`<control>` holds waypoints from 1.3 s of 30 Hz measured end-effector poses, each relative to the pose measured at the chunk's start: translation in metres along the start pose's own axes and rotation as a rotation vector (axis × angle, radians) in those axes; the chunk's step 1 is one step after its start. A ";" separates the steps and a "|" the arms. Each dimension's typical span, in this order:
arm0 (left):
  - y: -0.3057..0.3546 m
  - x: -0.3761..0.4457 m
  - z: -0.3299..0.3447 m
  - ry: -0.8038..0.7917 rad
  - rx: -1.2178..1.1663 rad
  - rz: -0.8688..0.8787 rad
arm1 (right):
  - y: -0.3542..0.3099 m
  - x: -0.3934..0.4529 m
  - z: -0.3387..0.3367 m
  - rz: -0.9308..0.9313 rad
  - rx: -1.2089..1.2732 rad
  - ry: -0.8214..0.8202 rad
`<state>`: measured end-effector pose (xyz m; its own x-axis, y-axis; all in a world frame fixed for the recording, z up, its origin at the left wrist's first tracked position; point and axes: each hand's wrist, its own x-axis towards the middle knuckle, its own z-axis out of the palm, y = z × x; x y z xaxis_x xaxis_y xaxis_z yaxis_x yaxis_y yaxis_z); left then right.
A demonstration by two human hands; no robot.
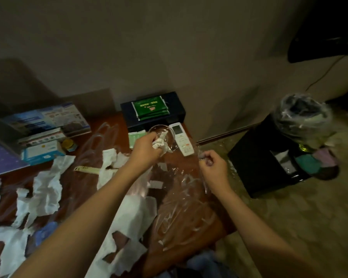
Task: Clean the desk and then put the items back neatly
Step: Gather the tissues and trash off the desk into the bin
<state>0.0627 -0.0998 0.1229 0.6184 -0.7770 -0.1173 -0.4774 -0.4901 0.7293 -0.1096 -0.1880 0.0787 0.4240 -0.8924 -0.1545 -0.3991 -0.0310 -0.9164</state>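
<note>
Dim room, brown desk (191, 233) strewn with torn tissue (46, 189).
Left hand (147, 147) clutches a tissue wad (161, 145) at a glass dish (163, 131); right hand (213, 167) pinches clear plastic wrap (181, 207). Beside the dish lies a white remote (182, 138); the green packet (151, 107) behind carries unreadable print.

The surface (191, 199) was reddish-brown wood with a glossy finish. Torn white tissue paper (46, 189) looked soft, matt and crumpled. A clear plastic bag (181, 209) was thin, shiny and wrinkled. The remote control (182, 138) was smooth white plastic. A round dish (159, 130) looked like clear glass. The box (155, 113) was dark and smooth.
</note>
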 end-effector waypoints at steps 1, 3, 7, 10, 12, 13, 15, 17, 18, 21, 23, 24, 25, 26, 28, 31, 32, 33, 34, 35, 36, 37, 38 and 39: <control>0.015 0.000 0.006 -0.010 0.007 0.021 | 0.002 -0.001 -0.015 -0.002 0.021 0.027; 0.043 0.001 0.024 -0.031 0.021 0.063 | 0.005 -0.002 -0.047 0.006 0.065 0.075; 0.106 0.006 0.071 -0.021 0.034 0.112 | 0.021 0.002 -0.126 0.037 0.161 0.136; 0.160 0.010 0.115 -0.030 0.007 0.119 | 0.043 0.016 -0.195 0.053 0.157 0.167; 0.196 0.014 0.148 -0.061 -0.028 0.130 | 0.058 0.026 -0.241 0.054 0.175 0.214; 0.213 0.016 0.164 -0.071 -0.041 0.141 | 0.064 0.030 -0.264 0.049 0.184 0.239; 0.247 0.020 0.197 -0.103 -0.054 0.166 | 0.075 0.037 -0.306 0.042 0.198 0.303; 0.277 0.023 0.228 -0.154 -0.063 0.186 | 0.086 0.042 -0.344 0.043 0.219 0.368; 0.292 0.025 0.243 -0.180 -0.062 0.201 | 0.090 0.045 -0.362 0.047 0.230 0.399; 0.330 0.035 0.285 -0.233 -0.046 0.248 | 0.102 0.056 -0.409 0.049 0.234 0.488; 0.351 0.046 0.308 -0.257 -0.024 0.284 | 0.112 0.067 -0.433 0.056 0.245 0.538; 0.361 0.051 0.318 -0.276 -0.018 0.295 | 0.118 0.074 -0.443 0.059 0.259 0.564; 0.369 0.057 0.329 -0.295 -0.015 0.299 | 0.122 0.080 -0.452 0.067 0.276 0.585; 0.377 0.063 0.339 -0.315 -0.015 0.302 | 0.127 0.088 -0.461 0.083 0.289 0.601; 0.389 0.077 0.359 -0.349 -0.020 0.311 | 0.134 0.106 -0.477 0.112 0.302 0.617; 0.404 0.114 0.387 -0.405 -0.020 0.312 | 0.142 0.145 -0.495 0.114 0.294 0.641; 0.410 0.130 0.395 -0.416 -0.017 0.307 | 0.145 0.161 -0.500 0.115 0.288 0.644; 0.415 0.148 0.404 -0.416 -0.009 0.306 | 0.147 0.178 -0.504 0.114 0.283 0.643; 0.421 0.167 0.413 -0.409 0.005 0.307 | 0.149 0.197 -0.509 0.117 0.277 0.639; 0.426 0.187 0.421 -0.404 0.011 0.305 | 0.150 0.215 -0.513 0.121 0.272 0.627; 0.431 0.206 0.429 -0.406 0.007 0.297 | 0.150 0.235 -0.517 0.125 0.263 0.611; 0.435 0.225 0.436 -0.403 0.005 0.290 | 0.150 0.254 -0.521 0.124 0.252 0.590; 0.438 0.242 0.442 -0.391 0.013 0.292 | 0.149 0.273 -0.525 0.122 0.242 0.574; 0.441 0.260 0.448 -0.381 0.034 0.295 | 0.147 0.291 -0.529 0.122 0.236 0.567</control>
<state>-0.2664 -0.6945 0.1119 0.1842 -0.9710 -0.1522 -0.6223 -0.2351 0.7467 -0.4753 -0.6905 0.0941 -0.1364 -0.9853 -0.1026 -0.2001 0.1289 -0.9713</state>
